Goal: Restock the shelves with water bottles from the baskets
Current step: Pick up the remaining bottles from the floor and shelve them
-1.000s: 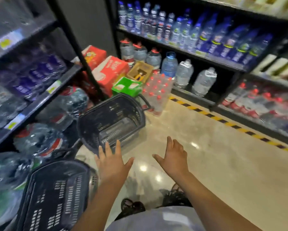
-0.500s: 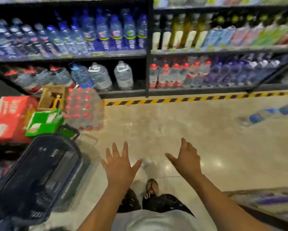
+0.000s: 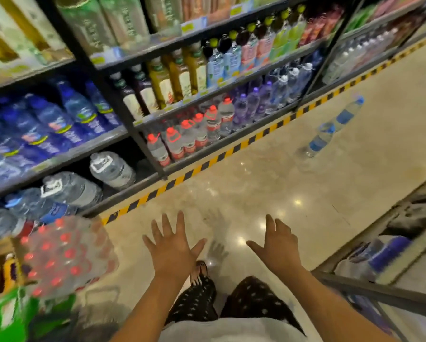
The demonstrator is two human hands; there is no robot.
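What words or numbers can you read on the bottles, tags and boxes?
No text here can be read.
Blue bottles: labels blurred.
Red-cap bottles: labels too small.
Floor bottles: labels too small.
Shelf tags: blurred.
Green box: print blurred.

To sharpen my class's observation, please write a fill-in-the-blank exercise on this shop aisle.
The left hand and the right hand are open and hold ____. The floor tape below the shelves is striped yellow and ____. Out on the floor are ____ loose bottles. The wrapped pack holds bottles with ____ caps.
Missing words: nothing; black; two; red.
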